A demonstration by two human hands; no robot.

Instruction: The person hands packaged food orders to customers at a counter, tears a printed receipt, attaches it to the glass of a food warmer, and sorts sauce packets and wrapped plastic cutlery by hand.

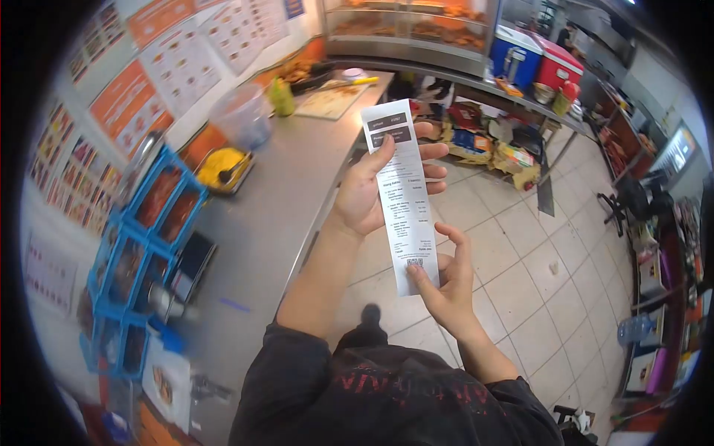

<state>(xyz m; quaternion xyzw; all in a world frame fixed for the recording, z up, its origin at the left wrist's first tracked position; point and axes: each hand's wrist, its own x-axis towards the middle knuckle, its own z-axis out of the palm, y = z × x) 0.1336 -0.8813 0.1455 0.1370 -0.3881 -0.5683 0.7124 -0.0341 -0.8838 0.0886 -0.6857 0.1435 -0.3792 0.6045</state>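
A long white printed receipt (405, 197) hangs in front of my body, with dark header bars at its top and a small QR code near its bottom. My left hand (372, 182) grips its upper part, thumb on the printed face and fingers behind, the fingertips showing past the right edge. Lower down, my right hand (446, 290) pinches the bottom end, its thumb beside the code. The receipt is held over the gap between the metal counter (253, 275) and the tiled floor.
Blue bins (152, 197) of food stand on the counter's left, near a tray of yellow food (224, 169). Behind are a clear bucket (244, 115), a cutting board (331, 100) and a glass display case (405, 26). Blue (513, 56) and red (554, 67) coolers sit back right.
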